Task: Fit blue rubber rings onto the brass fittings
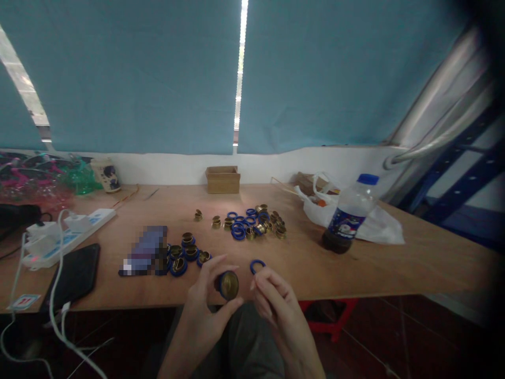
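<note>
My left hand (205, 305) holds a round brass-coloured piece (229, 285) with a blue rim between thumb and fingers, over the table's front edge. Close by on the right, my right hand (276, 300) pinches a blue ring (258, 267); the two pieces are apart. Beyond my left hand, several brass pieces with blue rings (179, 265) sit in a group. Farther back lies a pile of loose blue rings (238, 230) and brass pieces (281, 231), with a few brass pieces (216, 222) to its left.
On the wooden table (307, 268) are a cola bottle (347, 221) and white plastic bag (379, 226) at right, a small cardboard box (223, 180) at back, a phone (144, 250), a black device (74, 273), a power strip (87, 229) with cables, and a cup (106, 175) at left.
</note>
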### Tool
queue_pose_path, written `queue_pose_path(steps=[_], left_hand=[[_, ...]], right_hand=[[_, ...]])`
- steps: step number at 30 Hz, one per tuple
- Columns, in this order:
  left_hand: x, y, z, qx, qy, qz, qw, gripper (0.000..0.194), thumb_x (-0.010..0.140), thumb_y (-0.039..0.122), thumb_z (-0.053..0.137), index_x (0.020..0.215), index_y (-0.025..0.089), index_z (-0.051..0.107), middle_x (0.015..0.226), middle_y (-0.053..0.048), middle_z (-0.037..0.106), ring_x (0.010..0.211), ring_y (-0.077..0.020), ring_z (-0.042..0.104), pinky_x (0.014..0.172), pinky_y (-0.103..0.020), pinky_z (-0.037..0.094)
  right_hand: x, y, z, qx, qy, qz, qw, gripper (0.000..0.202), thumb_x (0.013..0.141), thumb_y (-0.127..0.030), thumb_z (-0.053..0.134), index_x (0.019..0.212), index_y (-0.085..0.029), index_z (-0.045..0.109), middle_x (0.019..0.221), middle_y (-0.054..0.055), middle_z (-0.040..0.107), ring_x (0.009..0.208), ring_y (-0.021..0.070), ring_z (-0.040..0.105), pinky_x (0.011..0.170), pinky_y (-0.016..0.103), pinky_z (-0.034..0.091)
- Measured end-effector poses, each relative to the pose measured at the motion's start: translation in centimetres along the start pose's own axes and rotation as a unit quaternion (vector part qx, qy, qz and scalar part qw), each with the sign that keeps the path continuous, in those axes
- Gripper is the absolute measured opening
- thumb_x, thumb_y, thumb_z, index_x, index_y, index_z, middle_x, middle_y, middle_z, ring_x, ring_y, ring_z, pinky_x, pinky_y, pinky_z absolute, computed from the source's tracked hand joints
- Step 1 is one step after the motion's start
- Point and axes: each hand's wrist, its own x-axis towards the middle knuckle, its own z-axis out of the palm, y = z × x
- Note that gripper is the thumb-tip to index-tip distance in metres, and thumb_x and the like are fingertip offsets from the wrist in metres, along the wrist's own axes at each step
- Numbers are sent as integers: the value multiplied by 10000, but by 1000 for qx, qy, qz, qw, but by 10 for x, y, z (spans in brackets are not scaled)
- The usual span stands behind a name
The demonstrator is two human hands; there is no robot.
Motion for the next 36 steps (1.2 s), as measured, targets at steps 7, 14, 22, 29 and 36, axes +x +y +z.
queue_pose_path(steps=[7, 14, 22, 29, 36], left_hand=[[-2, 6, 0, -97, -7, -46, 994, 636, 686, 87, 788, 1205, 277, 473, 1246, -50, 689, 1184, -219, 622, 1041, -376, 456], [-3, 13, -3, -71, -19, -54, 996, 557, 667, 113, 816, 1129, 263, 544, 1196, -50, 724, 1181, -231, 626, 1028, -372, 458], [-8, 1, -4, -128, -38, -75, 988, 527, 837, 199, 669, 1281, 274, 394, 1226, -88, 699, 1154, -239, 644, 971, -392, 494], [-5, 3, -6, -95, -32, -21, 995, 273, 963, 379, 483, 1104, 211, 646, 1175, -97, 716, 1105, -230, 654, 968, -337, 487], [-3, 6, -9, -40, 4, 19, 999, 353, 955, 434, 481, 1125, 210, 694, 1161, -84, 713, 1133, -227, 624, 1001, -317, 449]], right_hand=[[1, 4, 4, 82, -49, 31, 995, 284, 889, -413, 644, 737, -178, 591, 460, -79, 444, 364, 46, 261, 391, 192, 157], [2, 6, 9, 126, -64, 59, 988, 345, 857, -402, 676, 646, -180, 516, 481, -79, 396, 407, 54, 218, 412, 193, 177], [3, 11, 6, 159, -76, 42, 983, 289, 904, -356, 645, 711, -169, 539, 487, -108, 306, 409, 40, 132, 407, 175, 135], [3, 13, 11, 133, -109, 32, 985, 271, 952, -375, 570, 775, -170, 555, 550, -68, 430, 421, 46, 282, 421, 182, 217], [1, 12, 9, 92, -114, 40, 988, 278, 904, -382, 642, 760, -166, 543, 590, -52, 481, 448, 49, 345, 439, 186, 245]])
